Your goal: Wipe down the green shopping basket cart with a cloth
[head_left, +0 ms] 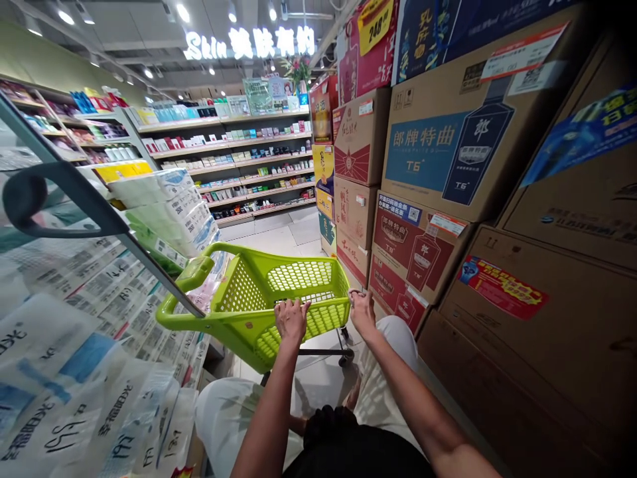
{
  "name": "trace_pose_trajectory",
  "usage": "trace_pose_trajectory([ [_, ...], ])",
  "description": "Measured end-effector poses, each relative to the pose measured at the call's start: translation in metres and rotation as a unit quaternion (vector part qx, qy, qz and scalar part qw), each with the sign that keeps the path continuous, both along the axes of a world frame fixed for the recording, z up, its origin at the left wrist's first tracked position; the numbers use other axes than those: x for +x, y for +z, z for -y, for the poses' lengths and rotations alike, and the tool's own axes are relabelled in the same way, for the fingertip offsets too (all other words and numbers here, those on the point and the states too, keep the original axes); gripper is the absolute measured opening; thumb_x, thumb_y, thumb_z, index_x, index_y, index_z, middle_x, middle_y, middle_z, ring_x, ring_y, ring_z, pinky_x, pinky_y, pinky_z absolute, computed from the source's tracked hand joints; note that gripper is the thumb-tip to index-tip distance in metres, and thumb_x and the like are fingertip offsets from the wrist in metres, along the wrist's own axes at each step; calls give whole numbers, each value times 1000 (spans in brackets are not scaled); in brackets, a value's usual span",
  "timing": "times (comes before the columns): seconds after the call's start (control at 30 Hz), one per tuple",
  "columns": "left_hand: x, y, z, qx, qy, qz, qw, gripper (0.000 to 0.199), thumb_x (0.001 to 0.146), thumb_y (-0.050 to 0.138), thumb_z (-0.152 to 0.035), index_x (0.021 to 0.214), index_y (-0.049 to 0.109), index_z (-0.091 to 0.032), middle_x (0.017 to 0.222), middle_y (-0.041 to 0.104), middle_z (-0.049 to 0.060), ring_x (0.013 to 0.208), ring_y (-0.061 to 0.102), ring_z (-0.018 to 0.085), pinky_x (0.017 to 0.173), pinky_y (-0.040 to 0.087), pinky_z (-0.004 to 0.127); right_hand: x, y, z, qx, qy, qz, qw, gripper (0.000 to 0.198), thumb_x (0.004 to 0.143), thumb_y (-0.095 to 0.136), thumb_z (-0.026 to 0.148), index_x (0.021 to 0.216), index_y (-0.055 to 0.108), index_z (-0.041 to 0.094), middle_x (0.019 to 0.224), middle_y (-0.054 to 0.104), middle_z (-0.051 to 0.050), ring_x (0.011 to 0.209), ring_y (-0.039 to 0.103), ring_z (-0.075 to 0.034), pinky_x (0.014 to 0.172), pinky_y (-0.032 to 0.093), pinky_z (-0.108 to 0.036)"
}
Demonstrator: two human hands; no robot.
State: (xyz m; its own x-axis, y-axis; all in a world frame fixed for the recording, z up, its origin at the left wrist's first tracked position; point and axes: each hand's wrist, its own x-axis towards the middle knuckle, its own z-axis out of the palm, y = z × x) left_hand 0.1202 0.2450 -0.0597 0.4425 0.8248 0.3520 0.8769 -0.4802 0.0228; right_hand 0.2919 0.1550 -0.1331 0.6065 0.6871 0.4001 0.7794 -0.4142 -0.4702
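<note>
Resting apart, the left hand (291, 321) curls over the near rim of the lime-green cart (249, 325) and the right hand (363, 312) grips its corner; the cart stands between wrapped packs (74, 398) and stacked cartons (423, 149). Judged stiff, lightish and smooth, it should roll readily, best held by rim or push bar (196, 273). Legible outward: 郎牌特曲 T6 on cartons, "248" on a yellow tag (375, 26), "Skin" on a lit sign (251, 42).

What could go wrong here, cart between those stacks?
The green shopping cart sits hard by the stacked tissue packs, so a swing that way might knock some loose. The right hand, at the cart's corner on the side toward the stacked cartons, could get pinched if the cart veers.
</note>
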Motion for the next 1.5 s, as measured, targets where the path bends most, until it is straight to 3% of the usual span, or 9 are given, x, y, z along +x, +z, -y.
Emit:
trace_pose_trajectory([
  [0.17,-1,3,3,-12,5,2,1000,48,101,36,-50,97,75,-22,102,72,11,104,55,28,99,34,44,-4,13,3,-42,47,35,997,38,96,44,13,126,62,28,122,48,-11,108,48,-23,84,42,-28],
  [0.33,-22,10,-3,8,6,7,1000,42,101,39,-46,95,74,-23,98,73,9,102,56,26,101,32,42,2,17,1,-82,-13,18,996,35,101,39,20,126,63,25,119,50,-12,105,50,-23,77,41,-28],
  [0.57,-44,20,-8,3,14,7,1000,41,101,41,-46,92,74,-24,97,72,9,97,56,25,95,35,40,1,13,-6,-64,33,65,995,35,98,45,19,127,62,28,123,52,-13,110,48,-25,86,44,-32],
  [0.67,-53,23,-12,32,29,11,999,42,100,41,-49,90,74,-24,95,72,9,98,56,26,100,32,43,13,15,-8,-74,-11,42,996,33,97,45,19,123,65,24,119,52,-14,104,51,-26,80,44,-32],
  [0.77,-52,24,-13,32,47,7,998,41,101,40,-47,91,74,-25,94,72,8,98,55,27,102,31,45,-6,19,-18,-68,-45,30,996,36,98,40,17,123,65,21,119,53,-16,103,51,-26,81,45,-34],
  [0.93,-54,26,-9,34,30,16,999,44,102,37,-46,91,73,-23,95,71,10,98,55,27,99,34,43,-33,22,-27,-48,73,77,993,44,94,45,11,132,61,26,133,51,-15,113,49,-26,90,45,-37],
  [1.13,-65,28,-4,62,41,50,996,42,103,34,-38,97,73,-24,98,69,10,104,53,28,108,30,44,-12,23,-20,-66,-55,19,996,42,94,38,12,128,62,16,126,50,-22,107,51,-30,74,47,-35],
  [1.3,-62,26,0,43,25,64,997,39,101,35,-33,101,73,-24,102,70,11,108,53,29,111,28,47,-38,25,-27,-49,65,76,994,47,90,43,10,132,60,24,131,48,-16,109,49,-27,79,46,-34],
  [1.5,-64,23,9,50,-10,61,997,39,96,38,-17,118,68,-29,114,70,8,122,50,27,120,18,47,-36,28,-30,-47,-37,5,998,43,87,45,8,126,62,18,125,48,-19,108,49,-29,75,46,-33],
])
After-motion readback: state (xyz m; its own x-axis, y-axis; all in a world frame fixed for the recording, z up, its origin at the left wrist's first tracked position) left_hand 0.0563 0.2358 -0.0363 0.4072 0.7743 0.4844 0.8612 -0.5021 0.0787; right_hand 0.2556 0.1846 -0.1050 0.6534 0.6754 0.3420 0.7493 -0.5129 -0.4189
